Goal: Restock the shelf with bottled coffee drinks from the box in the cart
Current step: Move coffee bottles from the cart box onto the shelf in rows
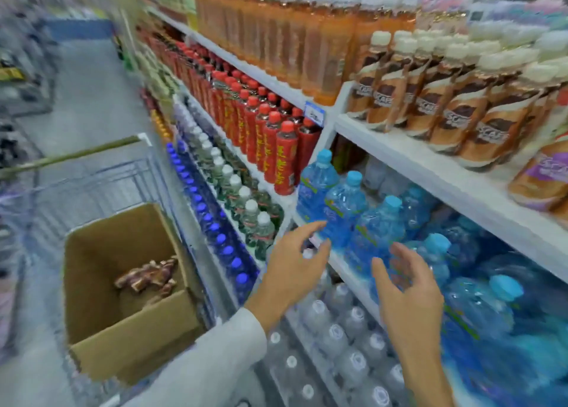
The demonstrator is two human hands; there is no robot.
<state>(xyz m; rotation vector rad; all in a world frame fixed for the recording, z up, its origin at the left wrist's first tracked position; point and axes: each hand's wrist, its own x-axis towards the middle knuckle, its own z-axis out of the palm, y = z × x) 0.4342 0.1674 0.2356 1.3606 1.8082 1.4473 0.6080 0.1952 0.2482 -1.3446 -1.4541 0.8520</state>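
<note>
Both hands, left [292, 268] and right [408, 293], hang open and empty by the water bottles [344, 209]. Coffee bottles [445, 99] fill the shelf [430, 173] above; the box [129, 329] seems nearly empty. Crowding another in could topple the front row.

We are seeing the box [123, 283] sitting in the cart [101, 173], left of the shelf [430, 173]; coffee bottles [455, 99] are standing along its edge, water bottles [344, 206] below.

We cannot read the coffee bottles' [442, 99] labels — blurred. The crumpled wrapper [147, 276] in the box [101, 342] is unclear, and the cart [92, 173] runs off-frame.
</note>
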